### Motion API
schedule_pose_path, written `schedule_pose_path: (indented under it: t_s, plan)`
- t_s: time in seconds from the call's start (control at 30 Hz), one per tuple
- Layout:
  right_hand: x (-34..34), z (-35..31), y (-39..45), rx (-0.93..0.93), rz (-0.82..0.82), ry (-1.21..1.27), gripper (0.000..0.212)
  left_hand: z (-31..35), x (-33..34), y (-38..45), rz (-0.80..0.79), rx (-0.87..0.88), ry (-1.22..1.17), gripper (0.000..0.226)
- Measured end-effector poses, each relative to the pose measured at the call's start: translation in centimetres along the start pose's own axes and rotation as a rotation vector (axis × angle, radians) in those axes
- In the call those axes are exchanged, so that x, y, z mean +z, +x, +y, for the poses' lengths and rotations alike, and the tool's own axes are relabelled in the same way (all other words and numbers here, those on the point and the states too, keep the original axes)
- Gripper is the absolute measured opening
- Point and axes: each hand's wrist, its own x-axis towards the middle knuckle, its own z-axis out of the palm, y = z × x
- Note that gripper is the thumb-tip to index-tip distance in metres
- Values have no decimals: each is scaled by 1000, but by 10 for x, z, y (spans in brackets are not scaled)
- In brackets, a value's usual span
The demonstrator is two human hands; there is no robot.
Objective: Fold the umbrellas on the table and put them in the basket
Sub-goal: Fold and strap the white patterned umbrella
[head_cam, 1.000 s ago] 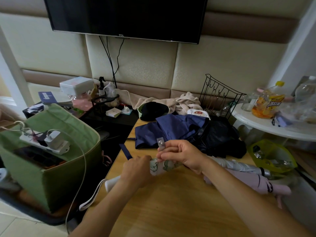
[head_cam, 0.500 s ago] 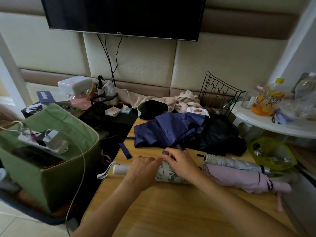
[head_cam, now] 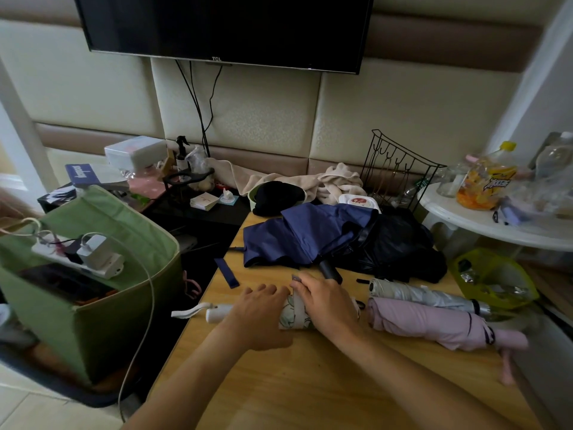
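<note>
I have both hands on the white patterned umbrella (head_cam: 294,311), which lies rolled on the worktop (head_cam: 310,383) with its white handle (head_cam: 217,313) pointing toward the green basket (head_cam: 93,305). My left hand (head_cam: 257,318) lies over the roll near the handle, fingers curved round it. My right hand (head_cam: 328,302) curls over the canopy end, fingertips at the strap (head_cam: 298,301), whose tab (head_cam: 296,278) pokes out at the far edge. I judge the strap is just being fastened, so this umbrella is nearly folded but not yet stowed.

Just right of the patterned umbrella lie a pink umbrella (head_cam: 434,324) and a silver umbrella (head_cam: 418,296), both already rolled and side by side. Beyond the patterned umbrella, a navy umbrella (head_cam: 297,237) and a black umbrella (head_cam: 400,243) sprawl loose and unfolded. I can see no umbrella in the basket, only a power strip (head_cam: 80,256) across its top. So three are rolled, two need folding, and all five have yet to reach the basket.

Against a second ago, the umbrella has come down from mid-air onto the worktop, and the strap my right hand held up by its tab is now wrapped round the roll. In the last half second my hands have barely shifted.
</note>
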Motion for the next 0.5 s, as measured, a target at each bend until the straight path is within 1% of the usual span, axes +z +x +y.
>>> schedule_pose_path:
  t_s: [0.1, 0.13, 0.23, 0.3, 0.37, 0.43, 0.5]
  plan:
    - [6, 3, 0, -51, 64, -6, 31, -5, 1, 2, 39, -14, -14, 67]
    - [7, 4, 0, -55, 77, 31, 31, -6, 2, 3, 49, -19, -7, 66]
    - [2, 5, 6, 32, 60, 308, 32, -8, 3, 5, 97, -32, 19, 70]
    - [-4, 7, 13, 125, 0, 445, 27, -9, 4, 6, 129, -28, 25, 74]
    - [-11, 10, 19, 201, -102, 535, 22, -10, 4, 6, 146, -14, 11, 73]
    - [-15, 13, 21, 243, -201, 606, 17, -11, 4, 6, 122, 3, -59, 68]
    - [-19, 15, 21, 265, -265, 643, 11, -13, 2, 5, 71, 13, -158, 65]
